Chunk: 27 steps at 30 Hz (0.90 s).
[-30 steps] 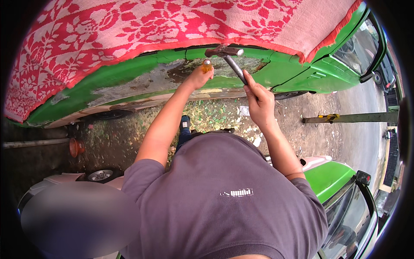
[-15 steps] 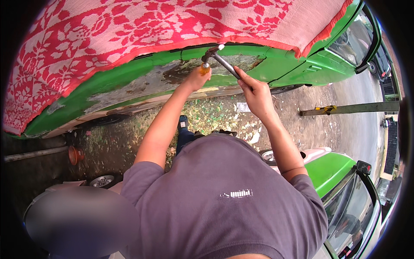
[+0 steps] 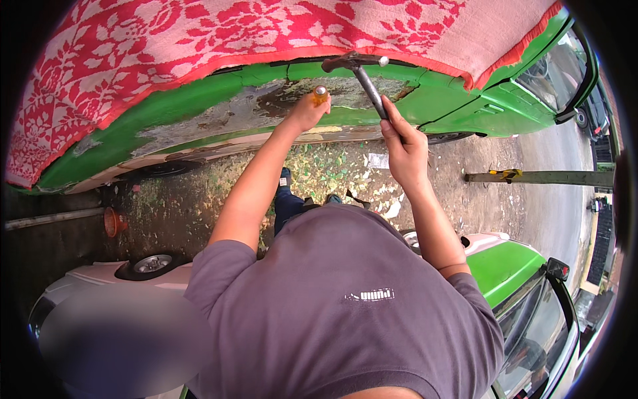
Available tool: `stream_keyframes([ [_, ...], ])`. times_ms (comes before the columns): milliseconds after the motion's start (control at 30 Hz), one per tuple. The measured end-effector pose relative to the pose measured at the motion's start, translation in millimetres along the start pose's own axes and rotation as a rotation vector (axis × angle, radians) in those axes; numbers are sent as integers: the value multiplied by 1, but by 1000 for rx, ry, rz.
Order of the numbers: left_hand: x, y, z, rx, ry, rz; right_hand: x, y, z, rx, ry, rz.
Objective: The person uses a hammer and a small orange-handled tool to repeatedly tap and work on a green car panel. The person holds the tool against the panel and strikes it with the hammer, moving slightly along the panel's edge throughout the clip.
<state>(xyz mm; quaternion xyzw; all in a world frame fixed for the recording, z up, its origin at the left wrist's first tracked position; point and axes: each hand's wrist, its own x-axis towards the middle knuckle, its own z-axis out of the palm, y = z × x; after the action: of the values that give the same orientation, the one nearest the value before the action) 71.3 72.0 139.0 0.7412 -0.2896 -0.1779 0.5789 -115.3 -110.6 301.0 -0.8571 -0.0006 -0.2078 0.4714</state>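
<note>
My left hand (image 3: 308,113) is closed around an amber-handled tool with a metal end cap (image 3: 320,97). The cap faces up toward me, and the tool's working end is hidden behind my fist. My right hand (image 3: 407,151) grips a claw hammer (image 3: 369,90) by its dark handle. The hammer's head is raised above and to the right of the cap, apart from it. Both hands are in front of the side of a green car (image 3: 452,110), whose paint is stripped to a rough grey and brown patch (image 3: 222,121).
A red-and-pink floral blanket (image 3: 266,30) drapes over the car. Paint flakes (image 3: 325,169) litter the ground. Behind me stands another green and white car (image 3: 508,266). A post with yellow-black tape (image 3: 558,177) lies right, an orange bucket (image 3: 114,222) left; a blurred shape is at lower left.
The hammer's head has lifted off the tool's cap and moved up and right. My right hand has tilted more upright. My left hand keeps its grip, nearly in place.
</note>
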Motion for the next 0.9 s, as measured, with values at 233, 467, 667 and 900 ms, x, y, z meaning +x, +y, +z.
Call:
stream_keyframes([
  [233, -4, 5, 3, 6, -12, -74, 6, -9, -13, -166, -103, 91],
  [467, 0, 7, 2, 19, 0, -58, 5, 7, -15, -241, -105, -90],
  [667, 0, 8, 2, -64, 28, -40, 2, 10, -15, -88, -89, 33],
  [900, 3, 0, 4, -42, 30, -32, 19, 0, -11, -270, -246, 91],
])
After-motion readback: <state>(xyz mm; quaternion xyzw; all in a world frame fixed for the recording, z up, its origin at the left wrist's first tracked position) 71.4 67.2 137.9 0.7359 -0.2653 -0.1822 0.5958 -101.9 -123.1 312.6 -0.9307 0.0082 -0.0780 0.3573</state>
